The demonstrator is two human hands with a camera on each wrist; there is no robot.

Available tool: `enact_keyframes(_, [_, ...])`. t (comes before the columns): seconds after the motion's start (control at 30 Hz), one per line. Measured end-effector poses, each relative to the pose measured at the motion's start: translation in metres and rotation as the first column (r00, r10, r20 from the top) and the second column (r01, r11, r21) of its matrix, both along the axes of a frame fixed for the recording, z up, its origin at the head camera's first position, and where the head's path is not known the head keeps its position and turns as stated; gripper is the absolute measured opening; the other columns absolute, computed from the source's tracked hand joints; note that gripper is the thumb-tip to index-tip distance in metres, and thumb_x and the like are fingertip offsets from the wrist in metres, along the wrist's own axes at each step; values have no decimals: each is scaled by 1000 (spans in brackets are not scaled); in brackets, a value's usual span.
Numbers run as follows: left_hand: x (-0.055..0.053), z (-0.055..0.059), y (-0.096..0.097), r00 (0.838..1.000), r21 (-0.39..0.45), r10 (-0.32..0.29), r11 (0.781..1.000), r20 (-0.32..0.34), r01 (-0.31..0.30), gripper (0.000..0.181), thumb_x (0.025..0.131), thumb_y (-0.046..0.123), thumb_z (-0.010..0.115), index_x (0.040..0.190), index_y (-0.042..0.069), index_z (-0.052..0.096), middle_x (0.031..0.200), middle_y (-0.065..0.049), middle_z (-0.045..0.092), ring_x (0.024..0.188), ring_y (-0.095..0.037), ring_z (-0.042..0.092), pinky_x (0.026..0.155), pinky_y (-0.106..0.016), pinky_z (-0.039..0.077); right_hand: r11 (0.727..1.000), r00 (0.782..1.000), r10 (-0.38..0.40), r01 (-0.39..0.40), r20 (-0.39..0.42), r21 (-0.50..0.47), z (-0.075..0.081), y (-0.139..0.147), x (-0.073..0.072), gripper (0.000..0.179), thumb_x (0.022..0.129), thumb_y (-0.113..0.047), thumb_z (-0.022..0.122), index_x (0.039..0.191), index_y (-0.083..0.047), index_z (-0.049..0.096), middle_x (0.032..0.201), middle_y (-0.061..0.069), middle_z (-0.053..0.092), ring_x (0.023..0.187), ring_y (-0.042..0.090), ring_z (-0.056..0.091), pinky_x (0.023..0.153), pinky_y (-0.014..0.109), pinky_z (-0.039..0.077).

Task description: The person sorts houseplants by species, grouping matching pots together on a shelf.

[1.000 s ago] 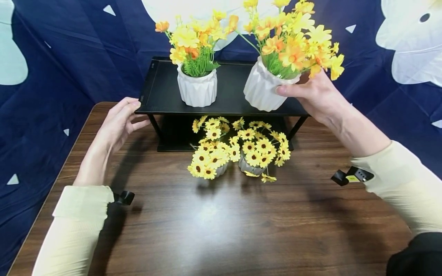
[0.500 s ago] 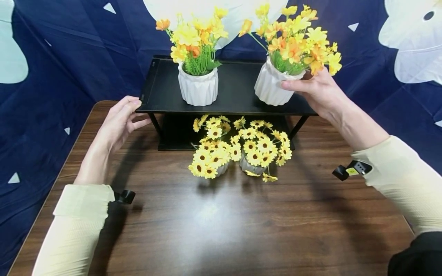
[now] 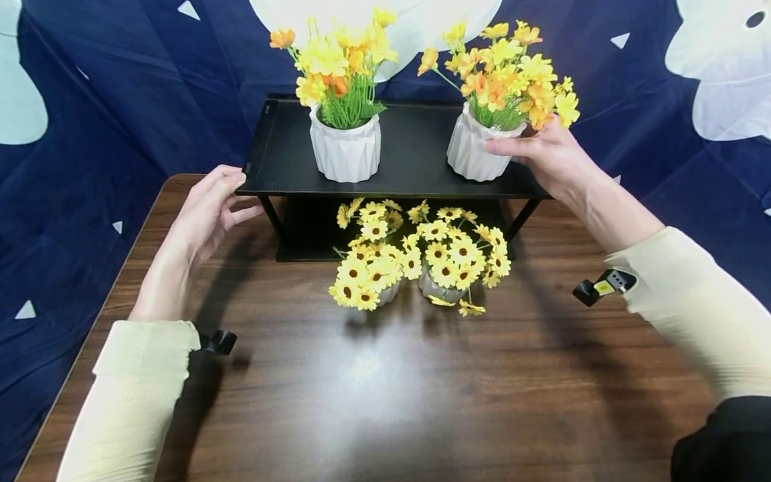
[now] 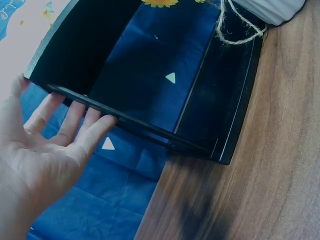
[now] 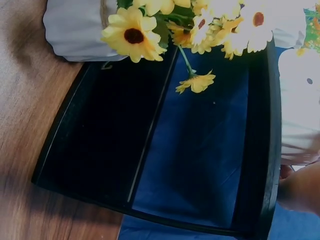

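A two-tier black shelf (image 3: 415,154) stands at the back of the table. My left hand (image 3: 205,217) grips its upper tier at the left front corner, thumb on top; in the left wrist view the fingers (image 4: 95,131) reach against the side bar. With my right hand (image 3: 554,157) I hold a white ribbed flowerpot (image 3: 472,150) of yellow and orange flowers, thumb on its front. This pot is upright over the right part of the top tier, its base right at the surface. A matching flowerpot (image 3: 345,157) stands on the same tier, left of centre.
Two grey pots (image 3: 442,289) of small dark-centred yellow daisies (image 3: 364,274) stand on the wooden table (image 3: 373,402) before the shelf. A blue patterned cloth (image 3: 199,87) hangs behind. Twine (image 4: 239,41) wraps one daisy pot, close to the lower tier.
My right hand has moved the held flowerpot right and down over the top tier, and the pot has gone from tilted to upright. The left hand keeps its place at the corner.
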State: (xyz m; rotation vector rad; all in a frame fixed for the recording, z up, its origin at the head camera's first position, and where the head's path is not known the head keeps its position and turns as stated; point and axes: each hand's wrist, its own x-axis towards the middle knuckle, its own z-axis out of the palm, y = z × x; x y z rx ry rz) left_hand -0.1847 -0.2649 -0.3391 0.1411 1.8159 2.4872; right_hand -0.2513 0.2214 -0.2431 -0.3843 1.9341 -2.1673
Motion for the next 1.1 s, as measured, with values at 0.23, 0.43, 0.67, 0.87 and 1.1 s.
enact_keyframes(0.23, [-3,-1,1,1000,25,0,1000,-1,0,7,103,13,61,107,9,64,111,0,72,100,-13,73,86,-30,62,998,999,-27,25,29,54,0,1,-4,68,83,12,77,141,-17,59,138,-4,65,132,15,50,122,35,28])
enact_keyframes(0.43, [-3,-1,0,1000,18,2,1000,4,-2,6,103,13,61,108,9,63,111,0,72,101,-12,72,86,-30,62,998,999,-15,13,35,69,1,0,-5,74,82,13,77,145,-20,55,144,-3,60,139,16,45,128,38,22])
enact_keyframes(0.67, [-2,0,0,1000,-8,12,1000,14,-11,7,103,14,61,108,10,63,112,0,71,102,-13,72,86,-29,62,995,999,-8,5,33,97,0,3,-7,70,83,12,78,143,-18,57,142,-4,62,135,15,47,125,36,27])
enact_keyframes(0.87, [-3,-1,-1,1000,9,11,1000,10,-11,6,103,13,61,107,9,63,111,0,72,100,-14,72,86,-30,62,996,1000,-2,0,21,88,-2,3,-8,64,84,12,76,139,-15,60,136,-4,65,128,13,53,112,29,38])
enact_keyframes(1.1, [-3,-2,0,1000,24,6,1000,11,-7,6,103,13,61,107,10,63,110,0,73,99,-13,73,86,-30,63,998,1000,12,-13,20,67,-3,4,-7,63,85,14,73,139,-15,59,137,-4,65,127,12,54,112,28,37])
